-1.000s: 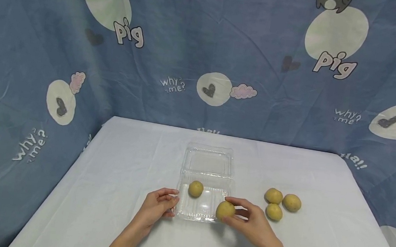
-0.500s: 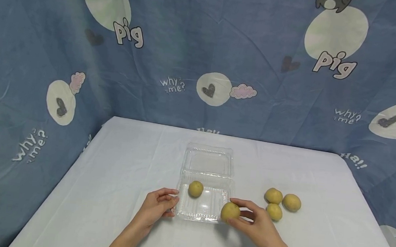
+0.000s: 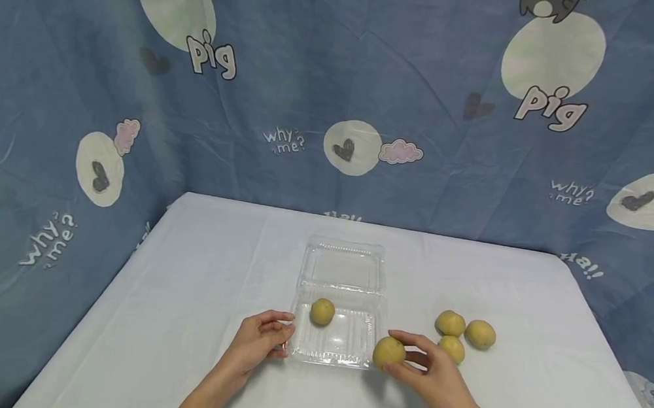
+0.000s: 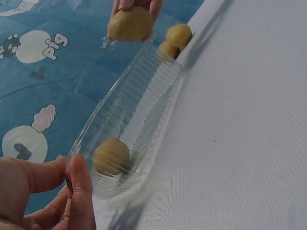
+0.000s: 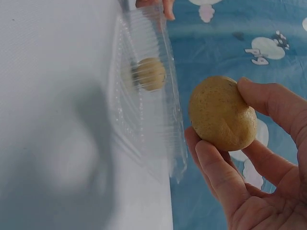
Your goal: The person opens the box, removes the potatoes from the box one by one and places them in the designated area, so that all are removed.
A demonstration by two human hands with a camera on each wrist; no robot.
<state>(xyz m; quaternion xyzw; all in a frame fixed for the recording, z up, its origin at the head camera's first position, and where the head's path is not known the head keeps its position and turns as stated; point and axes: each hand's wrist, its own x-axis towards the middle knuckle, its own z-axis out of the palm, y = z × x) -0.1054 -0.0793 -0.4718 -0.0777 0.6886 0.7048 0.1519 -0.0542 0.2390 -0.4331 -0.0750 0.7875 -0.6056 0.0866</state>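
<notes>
A clear plastic clamshell container (image 3: pixel 340 344) lies with its lid (image 3: pixel 344 266) folded back, away from me. One round yellow-brown potato (image 3: pixel 322 311) sits in the back left of its base. At the base's left edge my left hand (image 3: pixel 257 343) pinches the rim between thumb and fingers, as the left wrist view confirms. Another potato (image 5: pixel 223 113) is held in the fingertips of my right hand (image 3: pixel 434 377), raised above the table beside the container's front right corner. In the right wrist view it is apart from the container wall.
Three more potatoes, a left one (image 3: pixel 450 323), a right one (image 3: pixel 480 334) and a front one (image 3: pixel 451 351), lie clustered right of the container. My right hand partly covers the front one. White cloth covers the table (image 3: pixel 208 271); a blue printed curtain (image 3: pixel 291 82) hangs behind.
My right hand has moved a little to the right with its potato, from over the container's front right corner to just beside it. The left hand and container have stayed put.
</notes>
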